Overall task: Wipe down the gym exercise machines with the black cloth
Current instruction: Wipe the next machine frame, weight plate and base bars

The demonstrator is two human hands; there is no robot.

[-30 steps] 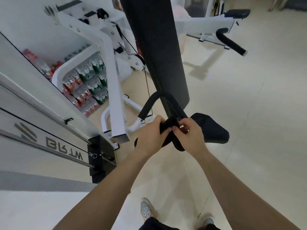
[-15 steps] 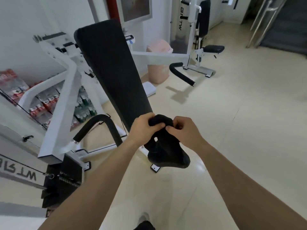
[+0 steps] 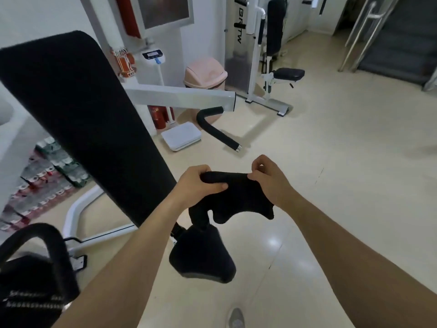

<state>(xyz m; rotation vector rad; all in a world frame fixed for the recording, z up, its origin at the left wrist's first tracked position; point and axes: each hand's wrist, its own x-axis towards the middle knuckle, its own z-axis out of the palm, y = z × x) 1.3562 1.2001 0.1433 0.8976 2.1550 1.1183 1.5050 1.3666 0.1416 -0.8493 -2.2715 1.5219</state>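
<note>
The black cloth (image 3: 238, 197) hangs stretched between both hands at chest height, in front of me. My left hand (image 3: 198, 183) grips its left end with the fingers curled over the top edge. My right hand (image 3: 269, 178) pinches its right end. The cloth is in the air and touches no machine. A long black back pad (image 3: 80, 119) of a white-framed exercise machine slants up to the left of my hands. That machine's black seat (image 3: 203, 256) sits below the cloth.
A white arm (image 3: 179, 97) with a black foam handle (image 3: 215, 129) reaches out behind the pad. A second machine (image 3: 272, 67) stands at the back wall beside a pink bin (image 3: 205, 73). White scales (image 3: 182, 136) lie on the floor. Stairs (image 3: 399, 43) rise at the far right.
My head has lifted, so the view swung up from the floor to the room. My hands have drawn apart and spread the bunched cloth out between them.
</note>
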